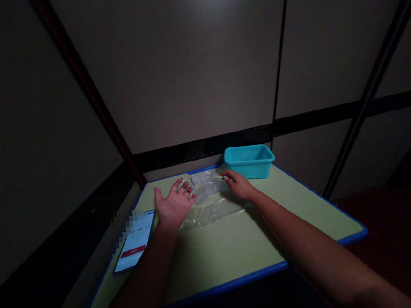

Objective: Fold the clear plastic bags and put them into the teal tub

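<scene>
Table [212,249]: supports 1 tub, film.
Film [211,188]: between hands; clear, probably light, limp, slippery, easily torn; best taken by its edge.
Tub [251,171]: far edge.
Left hand [174,207]: palm up, fingers spread, gripping nothing.
Right hand [239,185]: thumb, finger pinched on film.

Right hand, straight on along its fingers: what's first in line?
The clear plastic on the table, right by the right hand's fingertips; they may already touch it, depth is unclear. The turquoise bin looks off that line.
</scene>
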Action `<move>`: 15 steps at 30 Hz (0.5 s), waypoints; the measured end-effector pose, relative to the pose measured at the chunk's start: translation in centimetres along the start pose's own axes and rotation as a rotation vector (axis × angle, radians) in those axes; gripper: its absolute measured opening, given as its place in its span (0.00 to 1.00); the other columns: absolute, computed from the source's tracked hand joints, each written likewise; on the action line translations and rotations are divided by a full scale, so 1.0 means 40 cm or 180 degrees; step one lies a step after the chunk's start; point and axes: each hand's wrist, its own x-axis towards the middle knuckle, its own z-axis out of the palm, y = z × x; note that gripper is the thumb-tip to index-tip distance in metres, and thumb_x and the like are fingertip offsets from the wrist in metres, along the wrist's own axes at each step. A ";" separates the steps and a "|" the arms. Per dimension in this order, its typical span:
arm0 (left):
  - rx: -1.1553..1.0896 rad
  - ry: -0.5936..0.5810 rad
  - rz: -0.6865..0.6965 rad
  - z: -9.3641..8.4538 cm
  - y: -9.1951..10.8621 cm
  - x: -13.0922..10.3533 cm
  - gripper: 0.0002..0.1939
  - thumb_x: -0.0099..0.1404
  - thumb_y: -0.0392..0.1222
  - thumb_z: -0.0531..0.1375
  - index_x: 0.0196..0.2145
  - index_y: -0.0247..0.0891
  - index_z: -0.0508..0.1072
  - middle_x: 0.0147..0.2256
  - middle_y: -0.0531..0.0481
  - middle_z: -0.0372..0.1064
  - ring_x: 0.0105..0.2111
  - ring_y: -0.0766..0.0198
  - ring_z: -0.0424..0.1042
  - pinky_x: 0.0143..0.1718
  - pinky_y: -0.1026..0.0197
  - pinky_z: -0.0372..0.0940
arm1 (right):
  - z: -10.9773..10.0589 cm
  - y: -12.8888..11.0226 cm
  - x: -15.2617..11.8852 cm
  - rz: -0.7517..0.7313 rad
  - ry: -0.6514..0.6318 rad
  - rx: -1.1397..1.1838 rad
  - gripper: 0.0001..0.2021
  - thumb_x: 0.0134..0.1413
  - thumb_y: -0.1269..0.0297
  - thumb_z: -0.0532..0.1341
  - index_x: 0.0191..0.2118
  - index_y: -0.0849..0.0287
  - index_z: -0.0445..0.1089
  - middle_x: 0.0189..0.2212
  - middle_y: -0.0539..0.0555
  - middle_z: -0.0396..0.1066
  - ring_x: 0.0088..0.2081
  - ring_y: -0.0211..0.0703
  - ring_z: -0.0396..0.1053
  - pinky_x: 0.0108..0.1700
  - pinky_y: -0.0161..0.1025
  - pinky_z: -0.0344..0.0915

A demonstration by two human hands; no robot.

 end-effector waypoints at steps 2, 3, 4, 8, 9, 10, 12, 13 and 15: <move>-0.0240 -0.0123 -0.0015 -0.003 -0.004 -0.004 0.37 0.58 0.70 0.34 0.29 0.37 0.67 0.27 0.47 0.63 0.27 0.61 0.65 0.28 0.57 0.62 | 0.000 0.000 -0.001 -0.0028 -0.0033 -0.0111 0.13 0.58 0.67 0.49 0.43 0.62 0.67 0.41 0.58 0.69 0.44 0.43 0.65 0.48 0.41 0.60; -0.0292 -0.0220 -0.0038 -0.003 -0.007 -0.005 0.37 0.58 0.70 0.33 0.26 0.37 0.65 0.25 0.48 0.61 0.25 0.63 0.63 0.26 0.59 0.61 | 0.000 -0.001 -0.002 -0.0056 -0.0055 -0.0191 0.13 0.58 0.67 0.49 0.43 0.63 0.68 0.41 0.58 0.69 0.44 0.43 0.65 0.48 0.41 0.59; -0.0311 -0.0313 -0.0069 -0.001 -0.009 -0.007 0.36 0.58 0.70 0.33 0.23 0.37 0.63 0.23 0.50 0.58 0.23 0.64 0.61 0.24 0.60 0.59 | -0.001 -0.001 -0.002 -0.0094 -0.0087 -0.0276 0.13 0.58 0.68 0.49 0.42 0.63 0.68 0.41 0.59 0.69 0.44 0.43 0.65 0.48 0.41 0.59; -0.0172 -0.0422 -0.0190 0.012 -0.009 -0.013 0.35 0.58 0.70 0.35 0.21 0.37 0.61 0.20 0.53 0.52 0.19 0.67 0.55 0.20 0.63 0.55 | -0.005 -0.003 -0.003 -0.0211 -0.0227 -0.0512 0.12 0.57 0.70 0.49 0.40 0.63 0.69 0.39 0.59 0.69 0.43 0.44 0.65 0.47 0.41 0.59; -0.0062 -0.0447 -0.0293 0.016 -0.008 -0.016 0.35 0.58 0.70 0.36 0.24 0.37 0.64 0.19 0.54 0.51 0.18 0.68 0.54 0.19 0.64 0.53 | -0.005 -0.005 -0.003 -0.0204 -0.0260 -0.0515 0.12 0.57 0.70 0.49 0.40 0.63 0.69 0.39 0.59 0.69 0.42 0.44 0.65 0.46 0.41 0.60; 0.0103 -0.0514 -0.0457 0.021 -0.009 -0.019 0.34 0.59 0.69 0.38 0.29 0.37 0.67 0.19 0.55 0.51 0.17 0.68 0.52 0.18 0.65 0.52 | -0.005 -0.006 -0.004 -0.0192 -0.0291 -0.0499 0.12 0.57 0.71 0.49 0.40 0.63 0.69 0.39 0.58 0.69 0.42 0.44 0.65 0.46 0.40 0.60; 0.0604 -0.0766 -0.0837 0.030 -0.017 -0.028 0.27 0.61 0.63 0.47 0.47 0.42 0.66 0.19 0.57 0.51 0.15 0.70 0.50 0.16 0.67 0.47 | -0.004 -0.007 -0.005 -0.0181 -0.0332 -0.0429 0.12 0.56 0.72 0.49 0.40 0.63 0.69 0.39 0.58 0.69 0.42 0.43 0.65 0.46 0.40 0.60; 0.0915 -0.0905 -0.0965 0.034 -0.024 -0.033 0.25 0.62 0.57 0.51 0.55 0.48 0.59 0.19 0.59 0.52 0.14 0.71 0.50 0.16 0.69 0.46 | -0.003 -0.006 -0.005 -0.0186 -0.0343 -0.0398 0.12 0.55 0.72 0.49 0.40 0.63 0.69 0.39 0.58 0.69 0.41 0.43 0.65 0.46 0.40 0.60; 0.1457 -0.1073 -0.0915 0.041 -0.037 -0.041 0.37 0.61 0.44 0.58 0.61 0.56 0.42 0.19 0.61 0.53 0.14 0.73 0.51 0.16 0.70 0.45 | 0.000 -0.002 -0.006 -0.0214 -0.0337 -0.0347 0.13 0.53 0.75 0.49 0.41 0.63 0.68 0.39 0.58 0.68 0.41 0.43 0.65 0.46 0.40 0.60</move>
